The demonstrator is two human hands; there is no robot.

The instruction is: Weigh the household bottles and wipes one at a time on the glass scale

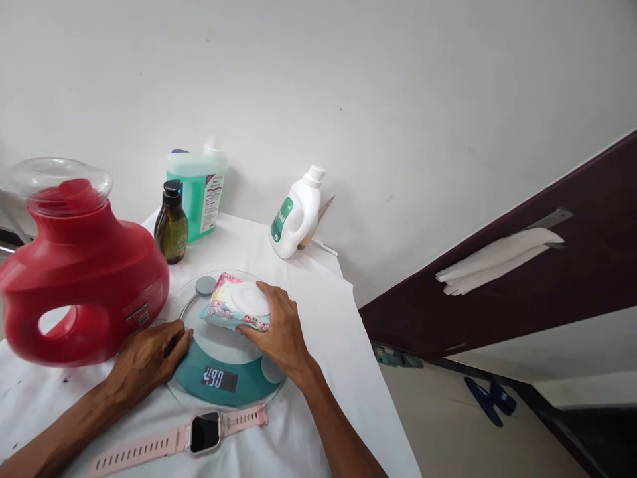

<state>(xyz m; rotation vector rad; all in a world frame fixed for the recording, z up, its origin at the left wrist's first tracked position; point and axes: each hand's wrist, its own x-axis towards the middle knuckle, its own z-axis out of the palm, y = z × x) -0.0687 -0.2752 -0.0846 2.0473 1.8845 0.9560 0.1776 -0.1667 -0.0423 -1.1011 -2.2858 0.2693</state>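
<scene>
Clamped with the right grip [284, 330] onto the wipes pack [231, 299], over the scale [249, 382]; cannot tell whether resting on it. Seemingly at the step of positioning on the scale; next, probably calls for levelling the pack before letting go. Left of this grip, curled with the left grip [149, 350] at the scale's rim; cannot tell whether pinching anything. Farther left, a red jug [102, 259].

Before me is a table draped in white cloth [338, 332], with a glass scale [193, 377] lying on it. Left of the scale I have a big red jug [94, 265], and on my side of it a pink-strapped watch [205, 433]. Beyond the scale stand a dark bottle [172, 232] and a green jug [194, 199] to the left, a white bottle [307, 202] to the right.
</scene>
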